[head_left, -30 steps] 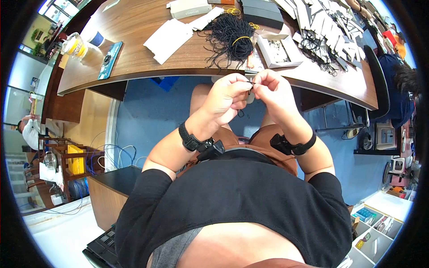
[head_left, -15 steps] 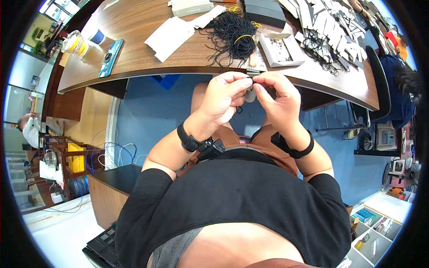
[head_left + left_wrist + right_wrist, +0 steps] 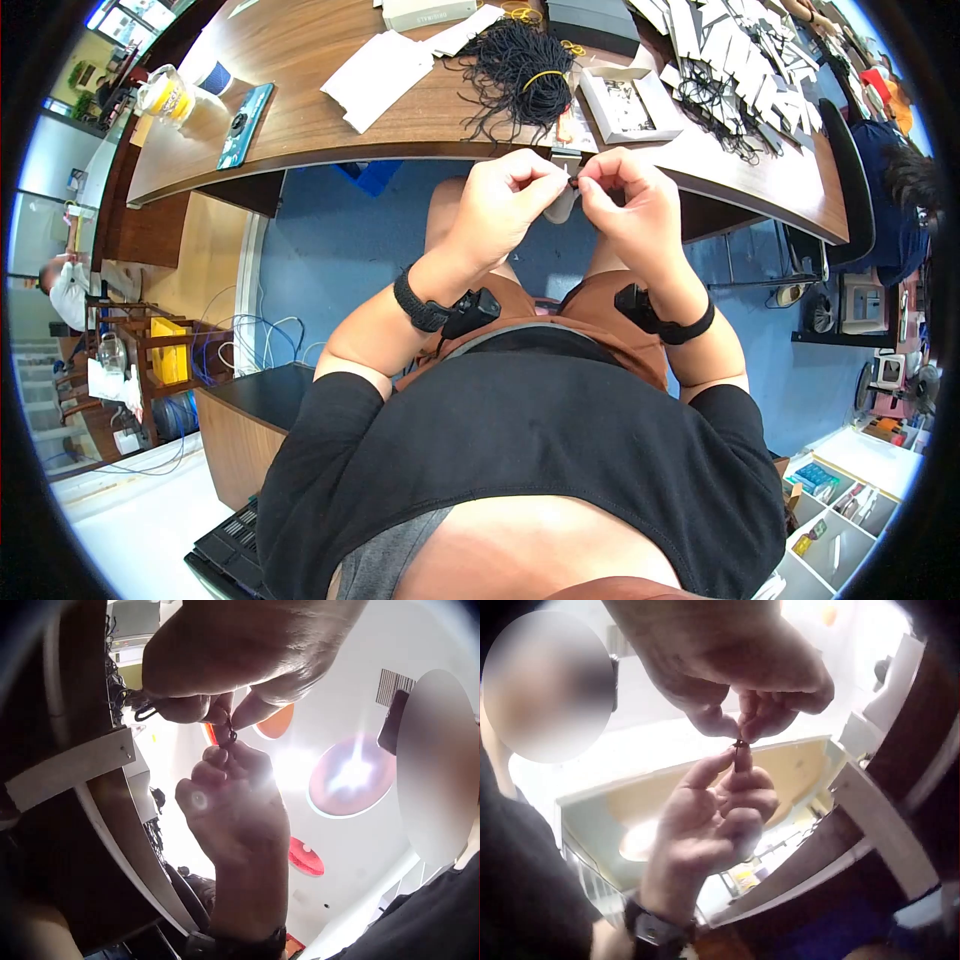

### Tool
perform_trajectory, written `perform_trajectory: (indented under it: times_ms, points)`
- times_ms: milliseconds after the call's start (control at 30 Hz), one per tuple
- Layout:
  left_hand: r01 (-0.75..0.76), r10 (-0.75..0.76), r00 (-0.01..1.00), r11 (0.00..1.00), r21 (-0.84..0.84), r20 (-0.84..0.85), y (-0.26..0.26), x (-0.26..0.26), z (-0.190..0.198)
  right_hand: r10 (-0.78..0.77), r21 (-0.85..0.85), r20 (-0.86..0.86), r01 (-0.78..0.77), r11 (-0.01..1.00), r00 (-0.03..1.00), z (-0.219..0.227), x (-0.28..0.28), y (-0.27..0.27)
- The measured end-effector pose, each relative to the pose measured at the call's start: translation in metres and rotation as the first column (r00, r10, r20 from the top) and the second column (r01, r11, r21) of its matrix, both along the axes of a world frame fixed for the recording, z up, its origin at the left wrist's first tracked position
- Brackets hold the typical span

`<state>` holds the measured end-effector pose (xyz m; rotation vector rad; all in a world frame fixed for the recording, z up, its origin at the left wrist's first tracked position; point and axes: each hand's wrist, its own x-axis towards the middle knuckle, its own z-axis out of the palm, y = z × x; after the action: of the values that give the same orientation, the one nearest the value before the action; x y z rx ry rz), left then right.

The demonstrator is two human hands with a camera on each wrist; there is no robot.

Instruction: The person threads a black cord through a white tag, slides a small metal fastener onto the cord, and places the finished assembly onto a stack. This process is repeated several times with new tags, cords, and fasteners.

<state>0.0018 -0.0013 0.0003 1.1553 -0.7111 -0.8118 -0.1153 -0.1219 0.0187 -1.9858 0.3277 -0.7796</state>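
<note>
Over my lap, just below the desk edge, both hands meet fingertip to fingertip on a thin black cord (image 3: 573, 182). My left hand (image 3: 500, 210) pinches it between thumb and forefinger, the other fingers curled in. From the right, my right hand (image 3: 640, 205) pinches the cord too. In the left wrist view a small dark knot or twist of the cord (image 3: 232, 736) shows between the fingertips, and a short black loop (image 3: 146, 713) sticks out beside the left hand. The right wrist view shows the cord (image 3: 739, 750) as a short dark line between the two hands.
On the wooden desk (image 3: 290, 60) lie a bundle of black cords (image 3: 525, 80) with a yellow band, an open white box (image 3: 630, 105), white paper (image 3: 378, 80) and a teal phone-like object (image 3: 245, 125). Many white tags (image 3: 735, 60) with black cords are heaped at right.
My hands have shifted slightly, with the right hand a little further right and the left hand's lower fingers more curled. The black loop that hung below the left hand no longer shows there.
</note>
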Motion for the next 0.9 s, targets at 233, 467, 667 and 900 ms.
perform_trajectory:
  times_ms: [233,467,667,900]
  points:
    - [-0.038,0.040,0.998,0.999,-0.039,0.047,-0.007,-0.003,-0.007,0.159,0.472,0.078,-0.177,0.864,0.984,-0.002,-0.007,-0.008]
    - [-0.036,0.027,0.977,0.999,0.039,0.210,-0.002,0.000,-0.004,0.256,0.663,0.208,-0.329,0.673,0.944,-0.012,-0.008,-0.019]
    - [-0.107,0.117,0.984,0.991,-0.074,0.136,-0.008,0.001,-0.009,0.189,0.750,0.190,-0.266,0.605,0.963,-0.022,-0.007,-0.028]
    - [-0.044,0.032,0.968,0.998,0.042,0.249,-0.006,0.004,-0.006,0.127,0.335,-0.052,-0.103,0.936,0.991,-0.008,-0.005,-0.011]
